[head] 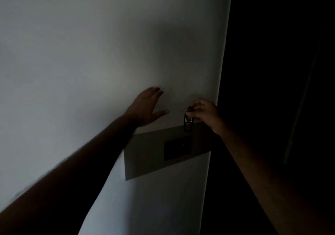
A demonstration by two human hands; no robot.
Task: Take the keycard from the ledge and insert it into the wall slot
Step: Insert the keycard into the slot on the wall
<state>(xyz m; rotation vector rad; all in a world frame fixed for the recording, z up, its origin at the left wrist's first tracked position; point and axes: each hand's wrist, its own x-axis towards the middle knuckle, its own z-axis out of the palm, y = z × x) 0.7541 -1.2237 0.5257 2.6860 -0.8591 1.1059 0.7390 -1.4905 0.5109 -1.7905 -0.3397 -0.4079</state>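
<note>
Dim grey wall (90,53) filled the view. Her left hand (146,107) lay spread flat and empty against it. Her right hand (204,114) pinched the keycard (188,124), dangling just above the dark wall slot (177,148) near the wall's right edge.

No text, label, brand, number or sign can be read anywhere in this dim view. The dark panel (178,148) set in the grey wall plate (143,155) shows only a tiny pale speck near its middle, too small to make out. The small dark tag (188,124) hanging above the plate's upper edge bears no legible marking.
</note>
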